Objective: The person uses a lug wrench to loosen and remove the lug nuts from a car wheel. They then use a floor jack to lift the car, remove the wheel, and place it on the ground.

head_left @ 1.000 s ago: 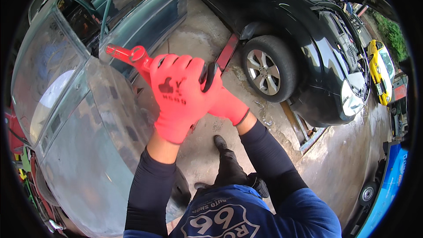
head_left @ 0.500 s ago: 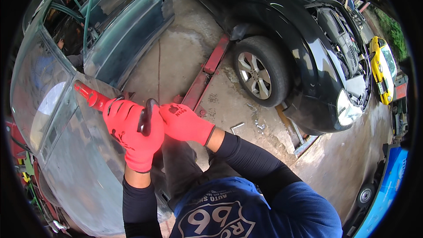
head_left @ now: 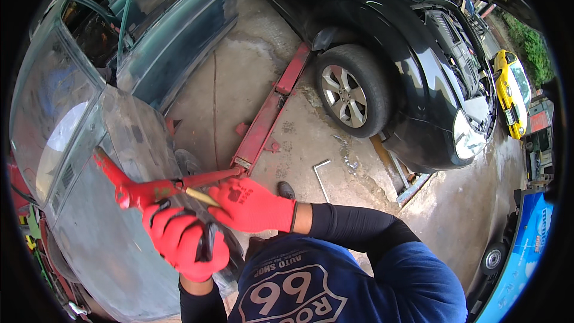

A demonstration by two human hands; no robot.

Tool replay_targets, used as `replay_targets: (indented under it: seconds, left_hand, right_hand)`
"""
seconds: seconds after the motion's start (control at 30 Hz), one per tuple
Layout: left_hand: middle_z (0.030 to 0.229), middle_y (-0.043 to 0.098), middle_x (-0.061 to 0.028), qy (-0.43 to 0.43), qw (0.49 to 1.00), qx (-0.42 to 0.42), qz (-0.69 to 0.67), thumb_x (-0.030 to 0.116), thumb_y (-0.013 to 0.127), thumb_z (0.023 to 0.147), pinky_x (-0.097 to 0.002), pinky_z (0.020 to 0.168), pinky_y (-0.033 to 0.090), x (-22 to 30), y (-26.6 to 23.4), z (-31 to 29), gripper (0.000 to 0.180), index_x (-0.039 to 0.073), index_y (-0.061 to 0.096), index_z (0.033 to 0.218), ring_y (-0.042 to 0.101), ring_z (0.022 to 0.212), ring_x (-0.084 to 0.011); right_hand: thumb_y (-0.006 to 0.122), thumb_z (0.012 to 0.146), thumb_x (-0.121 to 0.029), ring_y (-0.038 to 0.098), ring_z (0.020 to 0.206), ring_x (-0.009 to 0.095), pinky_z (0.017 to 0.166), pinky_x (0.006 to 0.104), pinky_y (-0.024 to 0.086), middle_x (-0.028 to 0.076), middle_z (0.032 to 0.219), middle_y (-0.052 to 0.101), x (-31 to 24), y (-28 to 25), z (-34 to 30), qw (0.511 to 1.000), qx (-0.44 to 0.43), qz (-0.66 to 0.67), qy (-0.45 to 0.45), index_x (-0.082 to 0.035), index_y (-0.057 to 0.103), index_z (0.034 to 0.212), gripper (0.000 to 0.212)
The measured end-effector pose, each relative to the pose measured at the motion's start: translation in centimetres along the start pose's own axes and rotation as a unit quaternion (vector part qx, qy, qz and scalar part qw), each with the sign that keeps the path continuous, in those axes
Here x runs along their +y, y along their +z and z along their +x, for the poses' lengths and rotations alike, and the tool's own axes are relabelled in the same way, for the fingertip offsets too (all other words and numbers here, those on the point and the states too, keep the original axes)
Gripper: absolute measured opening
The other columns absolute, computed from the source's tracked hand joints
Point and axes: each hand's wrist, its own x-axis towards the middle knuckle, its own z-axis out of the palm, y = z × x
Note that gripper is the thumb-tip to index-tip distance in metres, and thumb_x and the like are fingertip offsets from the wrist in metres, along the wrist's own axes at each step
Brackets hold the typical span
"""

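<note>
Nearest the camera, the left hand (head_left: pixel 185 245), in a red glove, is closing tightly around a dark grip (head_left: pixel 206 242) and holding it against the grey car panel (head_left: pixel 107 245) at the lower left. Just above it, the right hand (head_left: pixel 251 206), also red-gloved, is lying with its fingers together and curled loosely on the rear of a red tool (head_left: pixel 140 191), where a thin yellowish rod (head_left: pixel 200 197) is sticking out. The red tool is lying across the panel, its pointed nose (head_left: pixel 104 164) aiming up and left toward the hazy window glass (head_left: pixel 48 113).

Judging by the pose, the person is readying or working the tool at the seam between panel and glass; the next move seems to call for steadying the nose on that line while the left hand is squeezing the grip.

Further out, a long red bar (head_left: pixel 272 113) is resting on the concrete floor (head_left: pixel 335 137), with a bent metal wrench (head_left: pixel 321 176) lying just beyond the right wrist. Beyond that, a black car (head_left: pixel 418 66) is standing with its front wheel (head_left: pixel 347 93) turned toward the viewer, and a yellow car (head_left: pixel 511 87) is sitting at the far right edge.

What the dark grip belongs to is hard to tell, since the glove is covering most of it. The tool's tip is blurring into the panel, and the green car door (head_left: pixel 173 30) at the top is being cut off by the frame.
</note>
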Motion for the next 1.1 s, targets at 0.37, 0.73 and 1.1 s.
replay_targets:
  seconds: [0.37,0.73,1.1]
  left_hand:
    - [0.075,0.059,-0.0089,-0.036,0.999,-0.007,-0.023,0.036,0.065,0.070,-0.0586,0.090,0.041,-2.0,-10.6,-11.7,0.030,0.007,0.057,0.069,0.057,0.078,-0.0328]
    - [0.072,0.062,-0.0076,-0.137,0.987,-0.024,0.083,0.041,0.044,0.101,-0.0500,0.083,0.046,-0.9,-19.9,-22.7,0.047,0.005,0.057,0.073,0.062,0.070,-0.0273]
    - [0.067,0.062,-0.0136,-0.090,0.991,0.066,0.070,0.031,0.053,0.092,-0.0458,0.072,0.048,-0.3,-11.8,-12.3,0.038,0.002,0.057,0.068,0.061,0.066,-0.0299]
  right_hand:
    - [0.062,0.086,-0.040,0.059,0.073,0.031,0.063,0.0431,0.044,0.013,0.082,0.059,-10.0,6.4,-0.5,0.981,-0.153,-0.116,-0.033,0.002,0.054,0.101,0.046]
    - [0.062,0.082,-0.033,0.055,0.070,0.024,0.062,0.0391,0.039,0.009,0.077,0.055,-16.7,19.0,-3.0,0.956,-0.193,-0.148,-0.164,0.002,0.057,0.100,0.039]
    - [0.068,0.087,-0.024,0.055,0.075,0.024,0.066,0.0364,0.042,0.009,0.082,0.055,-8.5,12.3,-2.0,0.989,0.098,0.075,-0.081,0.001,0.059,0.112,0.037]
